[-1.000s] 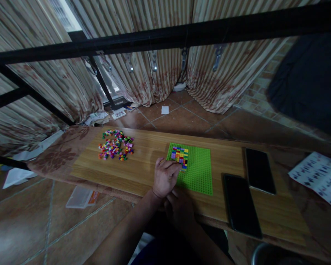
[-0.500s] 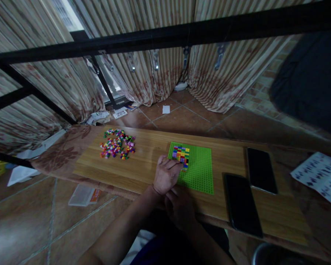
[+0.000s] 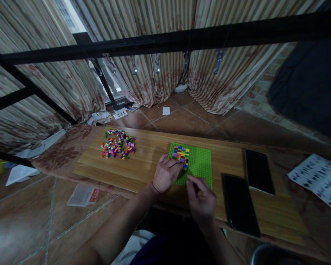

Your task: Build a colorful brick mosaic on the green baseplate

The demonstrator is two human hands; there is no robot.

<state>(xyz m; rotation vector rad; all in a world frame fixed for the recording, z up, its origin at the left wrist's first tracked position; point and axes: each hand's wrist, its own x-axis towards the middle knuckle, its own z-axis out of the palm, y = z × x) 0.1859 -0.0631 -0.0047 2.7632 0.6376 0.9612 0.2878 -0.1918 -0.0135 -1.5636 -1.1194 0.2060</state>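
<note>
A green studded baseplate (image 3: 200, 163) lies on the wooden tabletop, and a block of small multicoloured building bricks (image 3: 181, 154) covers part of its upper left. My left hand (image 3: 167, 173) reaches across the plate's lower left side with curled fingers, its fingertips at the lower edge of the bricks. What those fingertips hold, if anything, is hidden. Close by on the right, my right hand (image 3: 202, 200) is over the plate's front edge, thumb and forefinger pinched together. Anything in that pinch is too small to make out.
Loose coloured bricks (image 3: 117, 144) lie in a pile on the left of the tabletop (image 3: 143, 147). Two dark phone-like slabs (image 3: 241, 204) (image 3: 259, 171) lie to the right. Beyond them is a printed sheet (image 3: 317, 180). A black metal bar (image 3: 165, 40) crosses above.
My right hand has come up from beside my left wrist and moved right, to the plate's front edge. My left hand stays almost in place beside the bricks.
</note>
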